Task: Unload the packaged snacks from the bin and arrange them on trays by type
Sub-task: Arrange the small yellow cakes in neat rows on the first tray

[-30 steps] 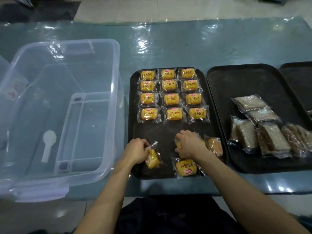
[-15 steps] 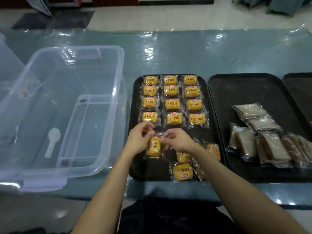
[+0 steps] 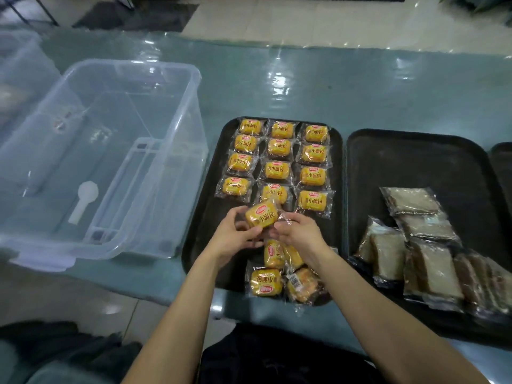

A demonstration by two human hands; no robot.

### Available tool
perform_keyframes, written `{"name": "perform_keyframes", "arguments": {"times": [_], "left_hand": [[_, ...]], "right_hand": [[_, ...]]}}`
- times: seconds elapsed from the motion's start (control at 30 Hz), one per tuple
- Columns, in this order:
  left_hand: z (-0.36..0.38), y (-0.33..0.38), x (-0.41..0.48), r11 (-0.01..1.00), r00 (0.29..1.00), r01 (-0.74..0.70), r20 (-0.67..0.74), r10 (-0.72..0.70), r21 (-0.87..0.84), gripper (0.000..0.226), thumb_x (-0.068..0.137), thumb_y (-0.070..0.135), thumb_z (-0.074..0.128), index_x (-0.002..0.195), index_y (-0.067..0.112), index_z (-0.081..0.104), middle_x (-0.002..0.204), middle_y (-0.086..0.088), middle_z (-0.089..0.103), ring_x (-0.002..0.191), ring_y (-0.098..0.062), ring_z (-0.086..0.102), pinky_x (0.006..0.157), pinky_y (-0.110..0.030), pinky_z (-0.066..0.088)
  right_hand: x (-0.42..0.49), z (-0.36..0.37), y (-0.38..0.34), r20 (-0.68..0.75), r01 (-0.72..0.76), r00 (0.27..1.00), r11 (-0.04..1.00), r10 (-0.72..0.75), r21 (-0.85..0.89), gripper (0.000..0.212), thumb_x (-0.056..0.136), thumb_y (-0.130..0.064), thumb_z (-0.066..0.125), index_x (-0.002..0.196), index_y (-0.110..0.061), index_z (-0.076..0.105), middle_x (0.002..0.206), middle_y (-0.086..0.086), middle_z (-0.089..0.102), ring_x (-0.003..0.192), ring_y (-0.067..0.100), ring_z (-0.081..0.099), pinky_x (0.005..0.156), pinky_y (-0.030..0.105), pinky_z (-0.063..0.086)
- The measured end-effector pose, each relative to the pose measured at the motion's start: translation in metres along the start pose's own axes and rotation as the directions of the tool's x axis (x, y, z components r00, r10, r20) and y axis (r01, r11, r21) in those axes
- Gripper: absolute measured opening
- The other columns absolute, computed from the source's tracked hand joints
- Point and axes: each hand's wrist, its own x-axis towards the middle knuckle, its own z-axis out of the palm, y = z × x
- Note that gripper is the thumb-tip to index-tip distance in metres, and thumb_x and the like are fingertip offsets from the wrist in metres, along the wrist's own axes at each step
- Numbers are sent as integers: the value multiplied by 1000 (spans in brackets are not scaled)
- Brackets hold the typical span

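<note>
Both hands hold one yellow small-bread packet (image 3: 261,215) just above the left black tray (image 3: 203,225). My left hand (image 3: 235,235) grips its left end, and my right hand (image 3: 297,230) pinches the wrapper's right end. Beyond it, several yellow packets (image 3: 278,170) lie in neat rows of three. A few loose yellow packets (image 3: 266,282) sit near the tray's front edge under my right wrist. The middle black tray (image 3: 415,162) carries several brown cake packets (image 3: 432,261). The clear plastic bin (image 3: 155,173) stands to the left, with no snacks visible inside.
A third black tray (image 3: 502,164) shows at the far right edge. Another clear container (image 3: 19,67) stands at the far left. The table has a glossy teal cover (image 3: 304,87). Dark fabric (image 3: 277,361) lies at the near table edge.
My left hand lifted a yellow packet from the tray's front; my right hand left the loose pile and joined it. The packet now sits higher, turned label-up, close to the last row.
</note>
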Motion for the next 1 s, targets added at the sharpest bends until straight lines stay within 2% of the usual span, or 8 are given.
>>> {"name": "perform_keyframes", "arguments": {"times": [0.07, 0.13, 0.27, 0.4, 0.5, 0.7, 0.83, 1.0], "left_hand": [[-2, -6, 1, 988, 997, -26, -64, 36, 152, 67, 92, 8, 86, 148, 21, 51, 133, -9, 72, 113, -24, 78, 93, -46, 67], [-6, -8, 0, 976, 995, -16, -92, 36, 216, 61, 89, 13, 89, 141, 20, 57, 126, -4, 77, 113, -19, 77, 96, -45, 65], [-17, -7, 0, 977, 990, 17, -143, 14, 214, 33, 89, 14, 90, 116, 13, 72, 107, -8, 82, 93, -21, 82, 89, -43, 67], [-39, -7, 12, 951, 954, 76, -299, 17, 299, 35, 81, 18, 97, 102, 11, 71, 90, -6, 82, 78, -19, 82, 68, -35, 64], [-57, -10, 25, 902, 920, 108, -385, 69, 418, 32, 79, 22, 99, 93, 15, 71, 83, -2, 81, 75, -18, 81, 70, -40, 67], [-90, -11, 52, 805, 908, 148, -402, 120, 575, 30, 80, 31, 98, 87, 23, 70, 83, 3, 76, 77, -19, 75, 74, -47, 68], [-92, -12, 61, 705, 902, 155, -391, 186, 692, 30, 82, 39, 95, 89, 26, 69, 85, 7, 73, 79, -14, 69, 79, -39, 62], [-90, -11, 65, 667, 892, 152, -392, 225, 729, 32, 84, 42, 93, 95, 25, 69, 90, 5, 73, 83, -18, 69, 79, -41, 61]], "right_hand": [[-3, -5, 0, 117, -3, 993, 992, 18, -130, 34, 95, -12, 83, 126, -4, 72, 105, 11, 84, 100, 26, 82, 99, 45, 64], [-2, -7, 0, 157, 27, 987, 958, 19, -285, 36, 90, -20, 89, 120, -6, 76, 101, 9, 84, 95, 23, 83, 96, 45, 65], [2, 9, -5, 69, 44, 997, 912, -18, -407, 28, 89, -22, 91, 106, -8, 74, 86, 9, 83, 82, 23, 83, 88, 48, 68], [13, 35, -3, 17, 44, 999, 782, -43, -622, 25, 89, -27, 91, 95, -12, 72, 78, 5, 82, 72, 17, 82, 79, 42, 69], [26, 57, 8, -10, 53, 996, 675, -89, -736, 18, 91, -33, 88, 86, -23, 74, 81, 0, 80, 78, 18, 80, 84, 45, 68], [49, 97, 18, -90, 6, 984, 540, -152, -842, 24, 92, -35, 86, 79, -20, 75, 77, -2, 75, 77, 16, 73, 80, 39, 63], [60, 109, 25, -148, -27, 968, 504, -201, -863, 25, 92, -37, 85, 77, -22, 71, 77, -4, 72, 77, 16, 71, 71, 31, 55], [64, 114, 26, -177, -50, 957, 473, -228, -880, 25, 93, -39, 84, 77, -24, 71, 76, -5, 71, 75, 15, 69, 68, 31, 53]]}}
